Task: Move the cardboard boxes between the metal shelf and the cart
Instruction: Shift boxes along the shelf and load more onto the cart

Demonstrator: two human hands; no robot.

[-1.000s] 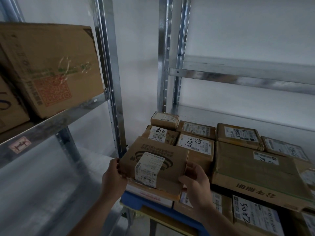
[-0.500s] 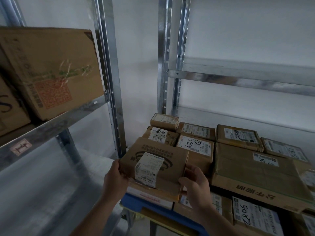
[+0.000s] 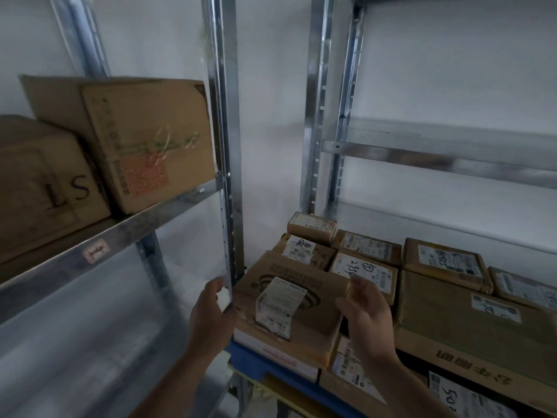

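Left hand sits at the left edge of the labelled box, right hand at its right edge. Fingers on both are loosely curled; can't tell whether either actually grips it or just flanks it. The box lies on top of the stack at the near-left corner of the cart, just beside the shelf upright.

Progress looks early, as a judgement. The metal shelf carries only a big box and an LS-marked box touching it. The cart is packed with parcels, stacked in layers. If the flow is cart to shelf, nearly the whole load is left. Direction isn't provable from this view.
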